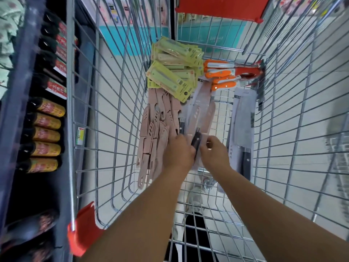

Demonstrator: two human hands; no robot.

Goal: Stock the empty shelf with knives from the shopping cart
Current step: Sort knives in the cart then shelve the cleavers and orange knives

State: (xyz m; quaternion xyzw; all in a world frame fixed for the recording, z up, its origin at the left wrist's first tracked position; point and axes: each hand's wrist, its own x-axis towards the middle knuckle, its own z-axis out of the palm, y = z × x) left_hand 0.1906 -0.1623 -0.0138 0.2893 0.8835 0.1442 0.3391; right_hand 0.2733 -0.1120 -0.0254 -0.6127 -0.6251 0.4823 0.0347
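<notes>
I look down into a wire shopping cart (98,167) that holds several kinds of knives. Pink sheathed knives (154,129) lie in a heap at the left of the basket floor. Yellow-green carded knives (173,72) are stacked at the far end, and orange-handled knives (224,72) lie to their right. A packaged cleaver with a black handle (241,135) rests along the right side. My left hand (178,152) and my right hand (215,152) both grip a packaged black-handled knife (196,140) in the middle of the basket, over the pink pile's right edge.
A dark shelf unit (17,91) at the left holds rows of bottles with yellow labels (47,135) and red labels (60,67). Red plastic corner guards (83,229) cap the cart's rim. A red panel (221,6) is at the cart's far end. Pale floor tiles show through the wires.
</notes>
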